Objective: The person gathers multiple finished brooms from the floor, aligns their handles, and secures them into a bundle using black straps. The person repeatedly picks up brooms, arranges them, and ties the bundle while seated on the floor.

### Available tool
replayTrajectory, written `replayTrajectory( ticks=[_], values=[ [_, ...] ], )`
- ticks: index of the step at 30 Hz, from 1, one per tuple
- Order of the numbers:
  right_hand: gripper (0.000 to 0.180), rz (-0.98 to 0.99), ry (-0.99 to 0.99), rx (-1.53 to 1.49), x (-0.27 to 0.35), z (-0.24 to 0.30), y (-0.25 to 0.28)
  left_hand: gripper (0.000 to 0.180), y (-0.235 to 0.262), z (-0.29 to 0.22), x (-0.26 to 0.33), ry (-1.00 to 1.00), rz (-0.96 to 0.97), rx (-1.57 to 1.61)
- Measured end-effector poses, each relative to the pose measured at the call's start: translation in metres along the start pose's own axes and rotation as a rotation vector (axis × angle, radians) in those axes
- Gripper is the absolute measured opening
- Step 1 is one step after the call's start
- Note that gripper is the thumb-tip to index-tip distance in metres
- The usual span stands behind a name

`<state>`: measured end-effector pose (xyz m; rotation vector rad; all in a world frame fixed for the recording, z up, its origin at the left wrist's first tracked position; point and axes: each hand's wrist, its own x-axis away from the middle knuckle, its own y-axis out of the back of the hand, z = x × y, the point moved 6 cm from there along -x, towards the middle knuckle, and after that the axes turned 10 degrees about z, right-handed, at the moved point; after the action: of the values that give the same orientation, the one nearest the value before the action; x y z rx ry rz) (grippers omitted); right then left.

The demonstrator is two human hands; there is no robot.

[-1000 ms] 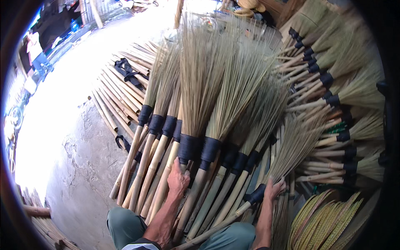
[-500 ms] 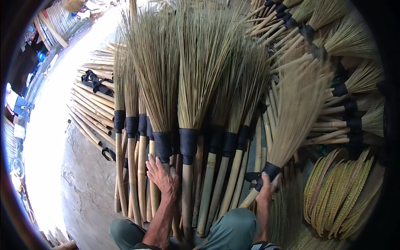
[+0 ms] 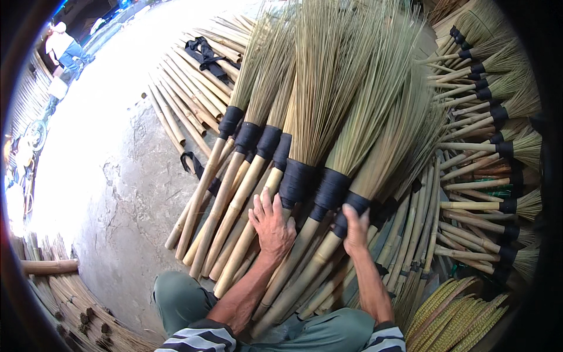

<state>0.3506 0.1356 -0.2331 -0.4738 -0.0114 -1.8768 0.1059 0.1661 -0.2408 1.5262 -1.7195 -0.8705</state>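
Several grass brooms with bamboo handles and black wrapped collars lie side by side in front of me, bristles pointing away. My left hand (image 3: 273, 232) rests with its fingers stretched out on a broom (image 3: 296, 182), where the handle meets the black collar. My right hand (image 3: 355, 230) is closed round the black collar of another broom (image 3: 350, 212) at the right of this row, its thumb on top. Between the two hands lies a third broom (image 3: 329, 190). Part of the handles is hidden behind my forearms.
Many more brooms (image 3: 495, 146) are stacked along the right. Coiled yellow-green braided strips (image 3: 457, 317) lie at lower right. Loose bamboo poles (image 3: 187, 88) and a black cloth strip (image 3: 205, 56) lie at far left. A bundle of thin stalks (image 3: 88, 317) is at lower left; a person (image 3: 64, 47) is at upper left.
My right hand has brought its broom from the right side down against the row. The view has turned to the right. My left hand stays by a collar in the row.
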Motion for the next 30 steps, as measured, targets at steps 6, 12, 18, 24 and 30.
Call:
replayTrajectory(
  ticks=[6,12,18,24,30],
  values=[
    [0.085,0.023,0.159,0.335,-0.002,0.014,-0.028,0.081,-0.004,0.008,-0.004,-0.015,0.0,0.007],
    [0.075,-0.019,0.237,0.235,-0.049,-0.005,-0.028,0.08,-0.013,0.016,-0.007,-0.046,-0.011,-0.054],
    [0.118,-0.132,0.135,0.621,-0.04,-0.001,-0.009,0.118,-0.017,0.0,0.015,-0.082,0.096,-0.081],
    [0.111,-0.213,0.189,0.72,-0.033,0.011,0.008,0.161,-0.027,-0.023,0.023,-0.074,0.286,-0.286],
    [0.101,-0.236,0.217,0.631,-0.03,0.004,0.012,0.161,-0.032,-0.035,0.041,-0.063,0.331,-0.375]
  ],
)
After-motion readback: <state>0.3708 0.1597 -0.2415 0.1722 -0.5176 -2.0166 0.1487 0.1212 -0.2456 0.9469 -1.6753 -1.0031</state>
